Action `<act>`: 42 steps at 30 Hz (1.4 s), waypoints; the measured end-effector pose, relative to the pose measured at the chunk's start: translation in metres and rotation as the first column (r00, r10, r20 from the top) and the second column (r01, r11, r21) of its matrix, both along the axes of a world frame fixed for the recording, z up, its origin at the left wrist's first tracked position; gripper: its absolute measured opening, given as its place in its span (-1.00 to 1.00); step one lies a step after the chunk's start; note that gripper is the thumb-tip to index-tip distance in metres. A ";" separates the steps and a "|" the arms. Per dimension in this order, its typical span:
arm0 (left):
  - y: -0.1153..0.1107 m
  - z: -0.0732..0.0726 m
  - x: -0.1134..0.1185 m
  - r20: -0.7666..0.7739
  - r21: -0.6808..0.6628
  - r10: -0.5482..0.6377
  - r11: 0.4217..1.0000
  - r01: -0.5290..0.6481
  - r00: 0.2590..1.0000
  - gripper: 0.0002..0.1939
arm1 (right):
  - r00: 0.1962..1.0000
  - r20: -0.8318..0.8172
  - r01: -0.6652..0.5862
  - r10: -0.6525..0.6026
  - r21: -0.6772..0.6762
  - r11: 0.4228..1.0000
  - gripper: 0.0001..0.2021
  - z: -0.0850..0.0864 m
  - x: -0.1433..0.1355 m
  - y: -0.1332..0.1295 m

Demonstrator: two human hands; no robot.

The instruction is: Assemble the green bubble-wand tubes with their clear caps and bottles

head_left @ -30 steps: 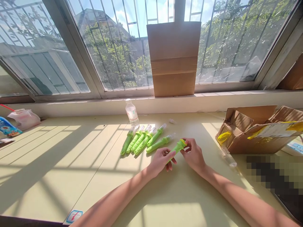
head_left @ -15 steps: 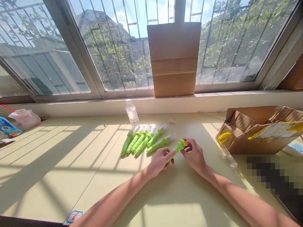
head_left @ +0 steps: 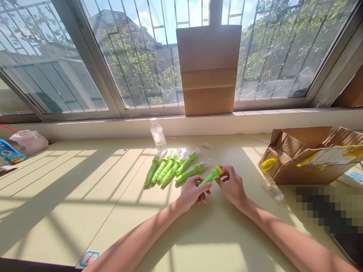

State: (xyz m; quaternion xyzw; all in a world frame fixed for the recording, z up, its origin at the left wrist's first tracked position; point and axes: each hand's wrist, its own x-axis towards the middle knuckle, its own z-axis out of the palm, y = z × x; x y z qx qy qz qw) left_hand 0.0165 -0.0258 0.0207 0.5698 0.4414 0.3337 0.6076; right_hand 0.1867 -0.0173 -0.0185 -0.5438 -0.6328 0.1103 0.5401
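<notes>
My left hand [head_left: 195, 192] is closed round the lower part of a bright green plastic tube [head_left: 210, 176], thumb along its near side. At the tube's upper end, my right hand [head_left: 231, 185] pinches a yellow part [head_left: 220, 171] seated in the flared green rim. The tube points up and to the right, just above the table. Several like green tubes with clear pointed caps lie beyond my left hand, the nearest tube [head_left: 190, 174] tilted to the right. A loose clear cap [head_left: 206, 144] lies farther back.
A clear water bottle [head_left: 158, 135] stands behind the tubes. On the right is an open cardboard box [head_left: 306, 158] with a yellow piece at its corner and a clear plastic tube [head_left: 274, 189] in front. A cardboard sheet [head_left: 210, 71] leans on the window.
My left fingers have shifted on the green tube and loosened a little, with the fingertips now showing beneath it. My right hand keeps its pinch at the yellow end.
</notes>
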 end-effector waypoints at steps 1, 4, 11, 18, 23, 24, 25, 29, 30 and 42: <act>0.000 0.000 0.000 0.006 -0.004 0.000 1.000 0.000 1.000 -0.60 | 1.000 -0.002 0.000 0.000 0.007 1.000 -0.79 0.001 0.000 0.000; 0.001 0.000 -0.001 0.022 -0.017 -0.003 1.000 0.003 1.000 -0.60 | 1.000 -0.008 -0.007 0.008 0.031 0.999 -0.80 0.002 0.000 -0.001; 0.002 -0.001 -0.003 -0.030 0.059 -0.006 0.998 0.007 1.000 -0.61 | 1.000 -0.007 -0.025 0.025 0.030 0.999 -0.81 0.002 0.001 -0.002; 0.001 0.001 -0.002 -0.056 0.052 -0.040 0.998 0.043 0.998 -0.59 | 0.996 0.048 -0.069 0.070 -0.019 0.997 -0.80 -0.005 0.003 0.005; 0.000 0.001 -0.002 -0.072 0.041 -0.055 0.997 0.058 0.996 -0.57 | 0.997 0.056 -0.048 0.049 -0.013 0.999 -0.82 -0.007 0.003 0.005; 0.001 0.001 -0.002 -0.072 0.038 -0.059 0.997 0.062 0.996 -0.56 | 0.998 0.050 -0.045 0.045 -0.007 0.999 -0.82 -0.006 0.002 0.005; 0.001 0.001 -0.002 -0.072 0.035 -0.062 0.997 0.065 0.995 -0.56 | 0.998 0.042 -0.045 0.045 -0.002 0.999 -0.83 -0.005 0.002 0.004; 0.002 0.001 -0.003 -0.056 0.027 -0.081 0.996 0.083 0.995 -0.55 | 0.998 0.015 -0.061 0.062 -0.003 0.998 -0.86 -0.002 0.002 0.002; 0.002 0.001 -0.004 -0.048 0.022 -0.086 0.996 0.087 0.995 -0.56 | 0.998 0.014 -0.066 0.066 -0.008 0.998 -0.87 -0.001 0.002 0.002; 0.002 0.003 -0.005 -0.068 -0.013 -0.113 0.994 0.112 0.991 -0.56 | 0.991 0.121 -0.050 0.055 -0.049 0.998 -0.80 -0.011 0.005 0.008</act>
